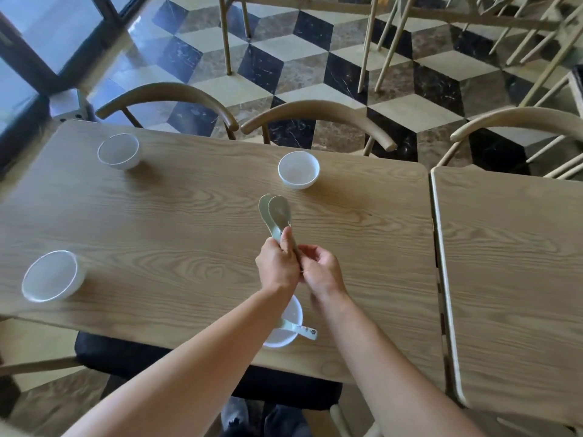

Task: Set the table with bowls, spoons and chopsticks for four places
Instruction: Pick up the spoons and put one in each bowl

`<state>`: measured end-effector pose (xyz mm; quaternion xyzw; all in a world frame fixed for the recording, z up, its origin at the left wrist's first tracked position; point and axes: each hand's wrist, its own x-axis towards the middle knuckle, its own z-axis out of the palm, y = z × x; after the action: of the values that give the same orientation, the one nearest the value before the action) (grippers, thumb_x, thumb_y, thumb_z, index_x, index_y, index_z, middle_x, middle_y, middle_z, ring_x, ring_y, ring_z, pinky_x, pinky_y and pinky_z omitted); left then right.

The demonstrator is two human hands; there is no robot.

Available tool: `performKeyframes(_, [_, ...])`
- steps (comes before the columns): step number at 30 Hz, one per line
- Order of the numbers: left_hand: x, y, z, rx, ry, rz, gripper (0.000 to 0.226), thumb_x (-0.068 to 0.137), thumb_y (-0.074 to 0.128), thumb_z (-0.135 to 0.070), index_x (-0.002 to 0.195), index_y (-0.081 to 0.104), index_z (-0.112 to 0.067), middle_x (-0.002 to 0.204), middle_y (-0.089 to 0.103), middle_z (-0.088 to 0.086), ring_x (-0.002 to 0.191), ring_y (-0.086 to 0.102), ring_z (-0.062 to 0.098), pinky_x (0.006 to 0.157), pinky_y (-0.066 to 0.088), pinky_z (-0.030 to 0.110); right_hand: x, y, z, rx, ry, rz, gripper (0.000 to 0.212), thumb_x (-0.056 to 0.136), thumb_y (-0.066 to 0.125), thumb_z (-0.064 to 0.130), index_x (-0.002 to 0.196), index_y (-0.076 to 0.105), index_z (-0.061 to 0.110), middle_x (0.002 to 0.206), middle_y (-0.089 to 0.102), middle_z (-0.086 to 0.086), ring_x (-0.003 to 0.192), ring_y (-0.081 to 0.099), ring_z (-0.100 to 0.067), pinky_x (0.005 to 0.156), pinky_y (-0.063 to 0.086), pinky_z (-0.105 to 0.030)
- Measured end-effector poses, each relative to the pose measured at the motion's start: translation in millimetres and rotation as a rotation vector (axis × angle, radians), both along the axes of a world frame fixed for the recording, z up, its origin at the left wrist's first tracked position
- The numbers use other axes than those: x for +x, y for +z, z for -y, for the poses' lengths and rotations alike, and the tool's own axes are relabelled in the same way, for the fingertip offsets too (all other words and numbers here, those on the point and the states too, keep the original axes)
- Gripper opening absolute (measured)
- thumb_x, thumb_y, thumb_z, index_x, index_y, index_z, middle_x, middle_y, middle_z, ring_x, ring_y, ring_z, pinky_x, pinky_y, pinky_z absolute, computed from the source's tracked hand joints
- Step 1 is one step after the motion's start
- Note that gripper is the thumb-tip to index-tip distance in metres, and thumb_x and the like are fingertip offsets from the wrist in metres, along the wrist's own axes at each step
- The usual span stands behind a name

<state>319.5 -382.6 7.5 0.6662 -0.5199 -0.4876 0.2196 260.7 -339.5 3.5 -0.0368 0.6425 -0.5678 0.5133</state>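
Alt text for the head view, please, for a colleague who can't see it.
Left hand grips pale spoons by their handles over a wooden table while the right hand pinches one handle. Four white bowls stand on the table; the nearest bowl holds a spoon.

Left hand (pixel 277 266) and right hand (pixel 325 272) grip two spoons (pixel 279 212).

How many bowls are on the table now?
4. The far left bowl, the far right bowl, the near left bowl, and the near right bowl, which is partly hidden.
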Motion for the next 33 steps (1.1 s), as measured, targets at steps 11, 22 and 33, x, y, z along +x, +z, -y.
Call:
performKeyframes(11, [-5.1, -28.8, 56.8, 0.199, 0.068, -0.238, 0.034, 0.101, 0.053, -0.046, 0.091, 0.054, -0.013, 0.077, 0.074, 0.018, 0.049, 0.071, 0.03, 0.039, 0.052, 0.031, -116.2, -18.7, 78.0, 0.023, -0.119, -0.099, 0.02, 0.097, 0.055, -0.001, 0.081, 0.058, 0.01, 0.07, 0.055, -0.006, 0.055, 0.045, -0.012, 0.039, 0.042, -0.018])
performKeyframes(22, [23.6, -57.1, 72.5, 0.124, -0.04, 0.003, 0.047, 0.1, 0.051, -0.051, 0.079, 0.048, -0.009, 0.044, 0.062, 0.002, 0.031, 0.055, 0.018, 0.031, 0.038, 0.022, -161.9, -60.0, 176.9, 0.142, 0.021, -0.067, 0.017, 0.098, 0.057, 0.008, 0.082, 0.054, 0.013, 0.068, 0.054, -0.007, 0.051, 0.047, -0.013, 0.047, 0.043, -0.024])
performKeyframes(33, [57.3, -55.9, 60.8, 0.11, -0.087, 0.034, 0.045, 0.101, 0.05, -0.049, 0.077, 0.047, -0.011, 0.046, 0.061, 0.002, 0.03, 0.051, 0.016, 0.031, 0.034, 0.021, -165.8, -71.0, 188.1, 0.161, -0.031, -0.087, 0.015, 0.093, 0.062, 0.001, 0.083, 0.059, 0.012, 0.073, 0.061, -0.008, 0.054, 0.053, -0.013, 0.049, 0.048, -0.024])
